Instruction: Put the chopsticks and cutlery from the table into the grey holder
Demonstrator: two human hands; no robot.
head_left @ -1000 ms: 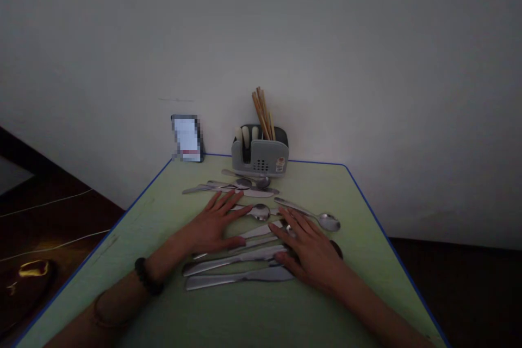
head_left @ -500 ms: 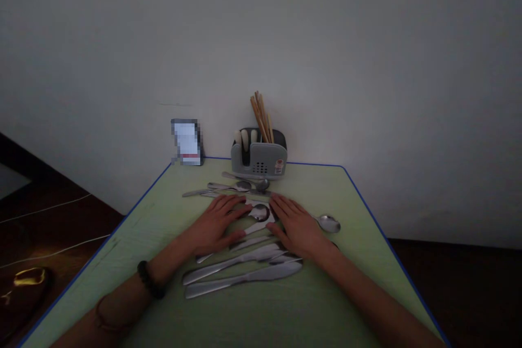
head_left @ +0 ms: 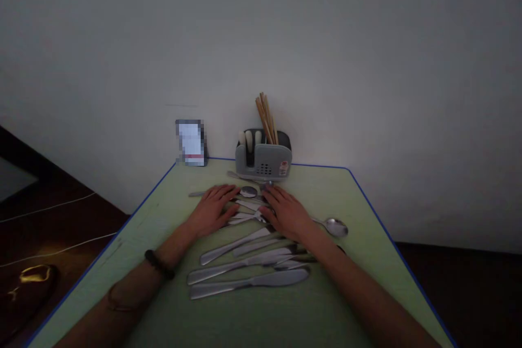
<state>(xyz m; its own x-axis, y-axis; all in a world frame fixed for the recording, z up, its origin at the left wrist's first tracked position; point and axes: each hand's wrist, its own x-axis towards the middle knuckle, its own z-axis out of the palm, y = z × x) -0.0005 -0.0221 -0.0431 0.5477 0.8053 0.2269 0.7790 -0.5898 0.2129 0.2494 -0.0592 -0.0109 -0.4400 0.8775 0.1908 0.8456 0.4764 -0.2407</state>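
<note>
Metal cutlery lies loosely over the middle of the green table (head_left: 155,217). My left hand (head_left: 214,209) rests palm down on the left side of the pile, fingers stretched out. On the other side my right hand (head_left: 287,212) lies flat over more pieces, its fingers angled toward the back. Between the hands show a spoon (head_left: 248,192) and a fork (head_left: 258,216). Nearer the front lie several knives, the closest being a table knife (head_left: 250,281). Another spoon (head_left: 335,227) sticks out to the right of my right hand. Parts of the pile are hidden under both hands.
A grey cutlery holder (head_left: 265,160) stands against the wall, with wooden chopsticks (head_left: 267,119) and white handles (head_left: 249,140) upright in it. To its left a phone-like device (head_left: 191,142) with a blurred screen leans on the wall. Blue edging borders the table.
Both hands have slid slightly toward the back of the table across the cutlery. Some pieces between them have shifted, and a fork now shows there. The view has moved a little.
</note>
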